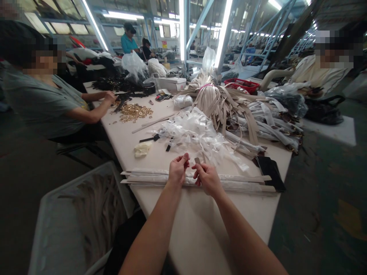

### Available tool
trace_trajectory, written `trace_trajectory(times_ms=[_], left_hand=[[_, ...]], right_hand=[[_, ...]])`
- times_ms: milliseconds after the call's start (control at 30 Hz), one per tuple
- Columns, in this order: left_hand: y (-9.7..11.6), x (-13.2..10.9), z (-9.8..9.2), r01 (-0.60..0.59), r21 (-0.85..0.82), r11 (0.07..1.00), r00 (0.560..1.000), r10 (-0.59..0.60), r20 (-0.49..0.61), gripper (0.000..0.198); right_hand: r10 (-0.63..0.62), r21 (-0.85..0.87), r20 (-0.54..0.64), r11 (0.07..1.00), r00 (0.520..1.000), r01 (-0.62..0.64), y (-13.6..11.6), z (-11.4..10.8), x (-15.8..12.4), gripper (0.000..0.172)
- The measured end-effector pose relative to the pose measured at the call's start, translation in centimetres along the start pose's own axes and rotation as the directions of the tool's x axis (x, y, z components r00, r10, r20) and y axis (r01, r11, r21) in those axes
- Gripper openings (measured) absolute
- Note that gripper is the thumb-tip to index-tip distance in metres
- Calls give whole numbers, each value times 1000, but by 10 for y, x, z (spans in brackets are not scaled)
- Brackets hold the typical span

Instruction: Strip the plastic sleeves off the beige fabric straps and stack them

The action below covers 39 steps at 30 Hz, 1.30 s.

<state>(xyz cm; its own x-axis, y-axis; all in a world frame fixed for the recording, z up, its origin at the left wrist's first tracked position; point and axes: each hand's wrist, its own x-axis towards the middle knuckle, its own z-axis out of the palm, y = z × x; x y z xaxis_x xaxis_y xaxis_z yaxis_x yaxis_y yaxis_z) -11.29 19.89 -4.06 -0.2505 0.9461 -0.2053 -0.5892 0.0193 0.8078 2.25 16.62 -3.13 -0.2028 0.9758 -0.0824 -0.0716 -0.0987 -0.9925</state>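
Observation:
My right hand pinches a small grey-beige strip whose rounded end sticks up past the thumb. Close beside it, my left hand is closed with thumb and fingertip together; what it holds, if anything, is too small to make out. Both hands are above a row of long beige straps, partly wrapped in clear film and lying across the table. Just beyond the hands lies a loose heap of clear plastic film.
A bundle of beige straps and wrapped straps cover the table's back right. Gold metal pieces lie near a co-worker's hands. A white bin holding straps stands at left. Black flat pieces overlap the right edge.

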Motion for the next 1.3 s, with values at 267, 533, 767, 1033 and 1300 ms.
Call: trace_trajectory(times_ms=[267,533,767,1033,1300], left_hand=[[-21,-9,-2,-73,141,987,991,56,121,30],[-7,-20,1,48,125,991,969,-77,235,28],[-8,-23,3,139,86,986,946,-158,282,37],[-5,-21,-5,114,182,977,919,-173,353,34],[-9,-15,-7,77,134,988,972,-104,209,32]], right_hand=[[-46,17,-229,999,972,51,6,5,5,42],[-83,29,-252,995,964,94,9,6,7,42],[-146,-50,-247,989,958,138,3,9,5,48],[-89,-9,-291,996,953,90,9,10,7,52],[20,111,-182,994,983,1,7,3,8,55]])
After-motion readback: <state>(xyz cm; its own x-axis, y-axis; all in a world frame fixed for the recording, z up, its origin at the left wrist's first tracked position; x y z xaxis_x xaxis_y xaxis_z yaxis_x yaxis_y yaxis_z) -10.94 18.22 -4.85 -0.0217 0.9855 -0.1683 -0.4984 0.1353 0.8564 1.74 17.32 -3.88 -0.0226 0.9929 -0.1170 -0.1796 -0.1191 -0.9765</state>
